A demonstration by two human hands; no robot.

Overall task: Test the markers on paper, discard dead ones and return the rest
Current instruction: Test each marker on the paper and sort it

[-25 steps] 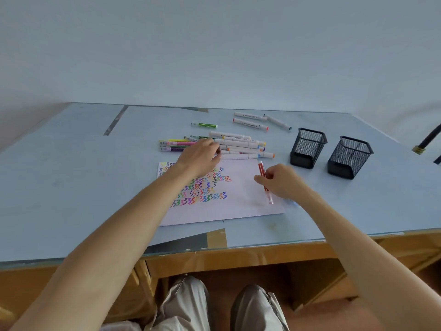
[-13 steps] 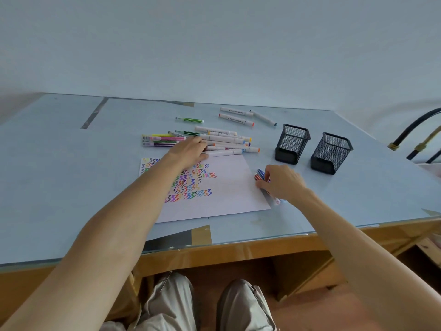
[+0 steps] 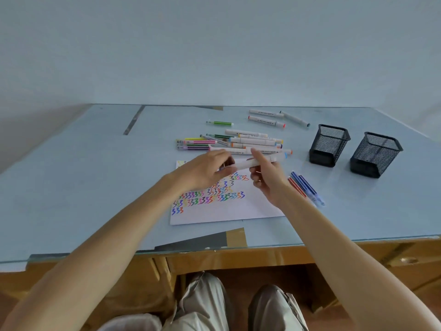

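- Both hands held one white marker [image 3: 256, 161] lying roughly level above the far edge of the paper [image 3: 229, 209].
- The left hand [image 3: 205, 170] had its fingers curled round the marker's left end.
- The right hand [image 3: 268, 180] pinched the marker's middle between thumb and fingers, palm turned toward the person; the marker's pale blue cap end stuck out to the right.
- The paper lay flat on the blue tabletop [image 3: 83, 187], its left half covered in rows of coloured zigzag scribbles.
- Just beyond the paper sat a pile of markers [image 3: 238, 142], thin coloured ones to the left and thick white ones to the right.
- Three more white markers [image 3: 267, 118] and a lone green pen [image 3: 220, 123] lay farther back.
- A few blue and red pens [image 3: 304, 187] lay side by side just right of the paper.
- Two black mesh cups [image 3: 329, 144] stood upright at far right, near each other.
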